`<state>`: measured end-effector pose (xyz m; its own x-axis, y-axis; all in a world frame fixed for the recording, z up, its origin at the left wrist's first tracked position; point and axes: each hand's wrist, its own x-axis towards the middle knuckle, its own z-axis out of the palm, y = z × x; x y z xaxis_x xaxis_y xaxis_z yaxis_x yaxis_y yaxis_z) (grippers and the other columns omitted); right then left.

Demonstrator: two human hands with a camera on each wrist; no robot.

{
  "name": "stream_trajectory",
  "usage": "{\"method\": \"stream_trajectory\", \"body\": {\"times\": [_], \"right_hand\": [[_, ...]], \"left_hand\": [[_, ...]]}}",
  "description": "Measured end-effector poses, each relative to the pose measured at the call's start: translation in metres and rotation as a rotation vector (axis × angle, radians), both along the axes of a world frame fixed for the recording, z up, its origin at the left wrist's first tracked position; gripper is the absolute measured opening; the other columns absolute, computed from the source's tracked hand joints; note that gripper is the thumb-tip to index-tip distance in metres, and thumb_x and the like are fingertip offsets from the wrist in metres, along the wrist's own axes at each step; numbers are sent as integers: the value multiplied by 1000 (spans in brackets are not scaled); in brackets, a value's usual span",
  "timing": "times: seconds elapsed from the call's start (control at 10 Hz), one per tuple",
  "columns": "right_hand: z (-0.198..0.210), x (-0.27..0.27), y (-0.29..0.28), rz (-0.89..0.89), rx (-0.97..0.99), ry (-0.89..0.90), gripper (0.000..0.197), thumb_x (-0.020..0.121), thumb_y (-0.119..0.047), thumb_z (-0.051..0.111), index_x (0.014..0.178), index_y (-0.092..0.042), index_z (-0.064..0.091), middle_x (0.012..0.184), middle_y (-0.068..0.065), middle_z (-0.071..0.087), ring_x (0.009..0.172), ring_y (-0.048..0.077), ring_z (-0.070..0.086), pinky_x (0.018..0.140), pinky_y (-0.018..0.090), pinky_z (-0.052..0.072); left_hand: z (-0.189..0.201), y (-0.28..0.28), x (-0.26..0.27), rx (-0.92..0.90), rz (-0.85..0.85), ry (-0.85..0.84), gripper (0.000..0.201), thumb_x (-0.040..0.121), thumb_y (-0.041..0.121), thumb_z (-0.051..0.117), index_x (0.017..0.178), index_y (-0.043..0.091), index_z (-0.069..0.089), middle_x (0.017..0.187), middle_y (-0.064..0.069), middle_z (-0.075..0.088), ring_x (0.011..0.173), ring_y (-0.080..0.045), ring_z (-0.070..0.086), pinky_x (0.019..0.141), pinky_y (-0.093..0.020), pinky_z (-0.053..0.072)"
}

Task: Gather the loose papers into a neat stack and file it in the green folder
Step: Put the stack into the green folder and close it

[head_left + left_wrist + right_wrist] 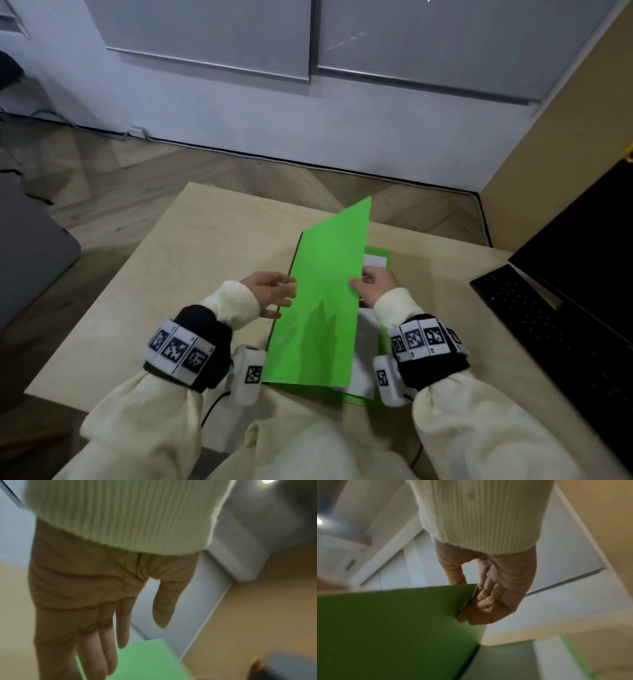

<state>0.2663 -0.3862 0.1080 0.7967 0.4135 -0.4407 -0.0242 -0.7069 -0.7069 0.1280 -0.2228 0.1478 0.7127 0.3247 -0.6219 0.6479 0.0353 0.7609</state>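
The green folder (325, 301) lies in the middle of the table, its front cover tilted up off the back panel (376, 251). My right hand (371, 286) pinches the cover's right edge, thumb on top and fingers beneath; the right wrist view shows this hand (486, 601) on the cover (393, 628). White papers (367, 337) lie inside on the back panel, mostly hidden under the cover, and appear as papers (505, 660) in the right wrist view. My left hand (275, 291) is at the folder's spine edge, fingers straight (106, 635), holding nothing, above the folder (145, 660).
An open black laptop (548, 308) stands at the table's right edge, close to my right forearm. Bare light wooden table (191, 274) extends left of the folder. A grey object (30, 260) sits beyond the table's left side, on the floor side.
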Motion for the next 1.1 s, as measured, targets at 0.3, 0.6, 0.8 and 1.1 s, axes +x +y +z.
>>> {"method": "stream_trajectory", "body": {"times": [0.3,0.6,0.8,1.1], "right_hand": [[-91,2,-99,-221,-325,282,17,86,-8,54,70,-11,50,69,1,46,67,16,52,73,29,52],[-103,-29,-67,-46,-528,374,58,88,-21,54,139,1,36,145,17,40,133,28,42,106,34,37],[-103,-32,-18,-169,-551,204,62,84,-24,57,137,-1,35,141,16,43,127,30,48,100,33,43],[-108,-45,1,-261,-579,177,45,84,-15,60,125,2,51,129,17,58,118,29,57,92,29,48]], "left_hand": [[-142,-13,6,324,11,435,40,82,11,66,119,2,55,125,-21,60,105,-31,61,96,-38,50],[-155,-8,12,216,93,412,46,82,5,62,127,4,52,127,-15,59,116,-30,58,103,-36,47],[-153,39,12,206,176,317,51,80,-2,61,130,3,50,131,-21,57,117,-37,56,103,-44,46],[-154,74,13,243,-66,322,53,84,8,61,135,9,46,135,-15,54,120,-32,55,105,-40,45]]}}
